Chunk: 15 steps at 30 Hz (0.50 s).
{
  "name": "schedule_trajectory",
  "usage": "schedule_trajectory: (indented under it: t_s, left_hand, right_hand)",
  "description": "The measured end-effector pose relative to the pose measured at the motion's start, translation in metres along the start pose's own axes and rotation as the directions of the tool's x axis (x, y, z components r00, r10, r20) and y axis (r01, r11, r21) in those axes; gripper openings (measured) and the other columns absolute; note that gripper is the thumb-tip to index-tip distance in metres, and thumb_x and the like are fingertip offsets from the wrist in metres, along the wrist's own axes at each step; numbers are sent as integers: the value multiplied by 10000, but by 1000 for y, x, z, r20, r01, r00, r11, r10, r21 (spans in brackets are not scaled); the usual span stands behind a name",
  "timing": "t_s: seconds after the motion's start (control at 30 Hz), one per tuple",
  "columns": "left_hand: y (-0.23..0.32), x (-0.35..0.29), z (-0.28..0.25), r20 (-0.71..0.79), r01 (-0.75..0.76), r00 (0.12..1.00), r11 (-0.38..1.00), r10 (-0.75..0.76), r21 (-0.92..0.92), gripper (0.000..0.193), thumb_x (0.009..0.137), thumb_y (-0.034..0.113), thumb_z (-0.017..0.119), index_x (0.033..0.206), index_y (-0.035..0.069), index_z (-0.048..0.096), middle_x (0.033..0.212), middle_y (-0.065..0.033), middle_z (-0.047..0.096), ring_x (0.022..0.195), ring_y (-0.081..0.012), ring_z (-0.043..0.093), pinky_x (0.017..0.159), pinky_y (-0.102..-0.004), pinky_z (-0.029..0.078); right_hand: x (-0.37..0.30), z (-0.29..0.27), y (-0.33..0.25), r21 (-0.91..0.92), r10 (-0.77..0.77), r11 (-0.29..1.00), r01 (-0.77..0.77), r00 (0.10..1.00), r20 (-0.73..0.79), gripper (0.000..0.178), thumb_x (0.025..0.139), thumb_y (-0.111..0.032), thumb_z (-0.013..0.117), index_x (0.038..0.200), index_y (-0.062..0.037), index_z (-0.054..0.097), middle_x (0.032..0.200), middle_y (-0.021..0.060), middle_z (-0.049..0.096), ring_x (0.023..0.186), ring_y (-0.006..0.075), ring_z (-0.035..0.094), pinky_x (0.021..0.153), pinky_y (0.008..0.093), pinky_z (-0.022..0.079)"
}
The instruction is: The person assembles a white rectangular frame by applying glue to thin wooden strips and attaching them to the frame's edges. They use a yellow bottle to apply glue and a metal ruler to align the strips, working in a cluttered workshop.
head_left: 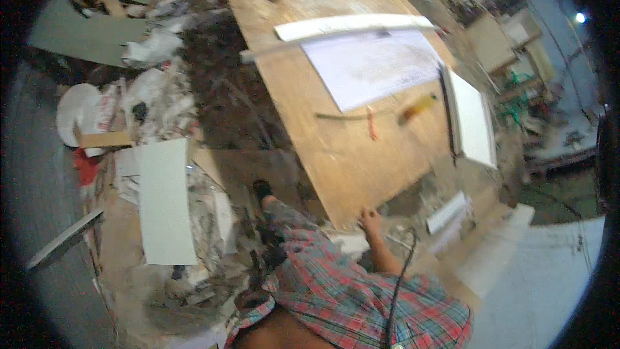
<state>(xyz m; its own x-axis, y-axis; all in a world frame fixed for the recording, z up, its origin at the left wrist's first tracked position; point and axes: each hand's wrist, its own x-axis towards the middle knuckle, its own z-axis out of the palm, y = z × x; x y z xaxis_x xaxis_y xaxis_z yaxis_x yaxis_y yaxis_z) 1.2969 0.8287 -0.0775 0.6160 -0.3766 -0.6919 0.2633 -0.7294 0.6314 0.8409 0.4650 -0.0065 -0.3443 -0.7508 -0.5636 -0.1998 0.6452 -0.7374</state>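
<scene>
My right hand (pixel 370 221) is at the near edge of a plywood-topped table (pixel 361 168), close to its corner. The fingers look slightly apart and rest against the edge; the picture is blurred there. No held thing shows in them. My left hand does not show. On the tabletop lie a large white sheet (pixel 371 68) with smudges, a long white strip (pixel 355 24), a thin dark stick (pixel 342 117), a small orange object (pixel 372 124) and a yellow-and-red tool or bottle (pixel 418 108), too smeared to name. A white framed panel (pixel 471 116) leans along the table's right side.
Left of me, a pale board (pixel 166 200) lies over scraps and crumpled plastic (pixel 155 100). Green-grey panels (pixel 84 32) are stacked farther back. Long pale boards (pixel 497 252) and a white piece (pixel 447 213) lie at the right. A dark cable (pixel 400 278) hangs before my right arm.
</scene>
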Motion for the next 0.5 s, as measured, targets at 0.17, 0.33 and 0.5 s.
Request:
schedule_trajectory:
  t_s: [0.17, 0.33, 0.5]
  left_hand:
    - [68, 57, 5, 29, 20, 999, 996, -23, 87, 390, 975, 348, 534, 842, 6, 665, 665, -99, 605, 571, -248, 562, 506, -402, 453]
    - [140, 147, -22, 13, -88, 996, 943, 89, 320, 419, 977, 367, 523, 817, 10, 673, 640, -107, 602, 586, -277, 581, 519, -440, 462]
    - [281, 302, -55, 279, -620, 544, 155, 792, 769, 397, 963, 344, 534, 834, -1, 682, 676, -134, 625, 649, -299, 620, 584, -456, 483]
  right_hand:
    - [-6, 8, 35, -30, -7, 1000, -1, 961, -276, 274, 924, -351, 648, 910, -83, 594, 742, 30, 586, 643, 167, 610, 518, 329, 470]
    - [-9, 27, 23, -337, -265, 929, 155, 912, -312, 392, 940, -378, 619, 839, 0, 648, 626, 57, 559, 599, 155, 554, 529, 327, 422]
    - [-22, 44, 12, -370, -262, 926, 76, 835, -483, 474, 937, -405, 594, 783, 41, 641, 590, 174, 512, 559, 245, 487, 548, 418, 367]
